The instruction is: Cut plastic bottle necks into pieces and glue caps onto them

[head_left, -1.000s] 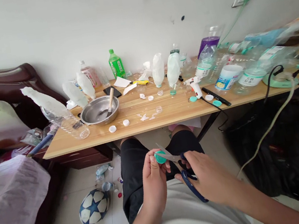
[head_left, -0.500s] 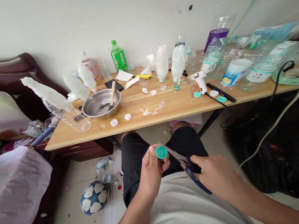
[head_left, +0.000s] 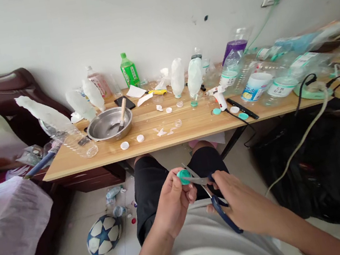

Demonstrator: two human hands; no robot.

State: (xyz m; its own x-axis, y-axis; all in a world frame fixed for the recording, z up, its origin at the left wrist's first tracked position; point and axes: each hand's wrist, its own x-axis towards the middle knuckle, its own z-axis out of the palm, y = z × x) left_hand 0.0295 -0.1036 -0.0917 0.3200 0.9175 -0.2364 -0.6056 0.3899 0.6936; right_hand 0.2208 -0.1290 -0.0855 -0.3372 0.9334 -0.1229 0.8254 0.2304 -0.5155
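Pinched in the fingers of my left hand [head_left: 174, 203] is a teal bottle cap [head_left: 183, 176], held over my lap. My right hand [head_left: 243, 202] grips dark blue-handled scissors [head_left: 224, 216] by the handles. Their blades are spread, and one reaches over the face of the cap while the other passes behind or beside its edge. Whether the blade touches the cap I cannot tell. On the table before me lie white caps [head_left: 140, 138], plastic scraps [head_left: 161, 132] and a clear ring [head_left: 178, 123].
A steel bowl [head_left: 110, 131] with a brush [head_left: 122, 113] stands at left on the wooden table [head_left: 109, 154]. A glue gun [head_left: 219, 97], a black stick [head_left: 242, 108] and several bottles [head_left: 253, 86] are at right. A ball [head_left: 104, 235] rests on the floor; a cable [head_left: 302, 140] hangs at right.
The scissors have opened, and a blade now lies across the teal cap. The cap has tilted in my left hand. The camera view has turned slightly to the right.
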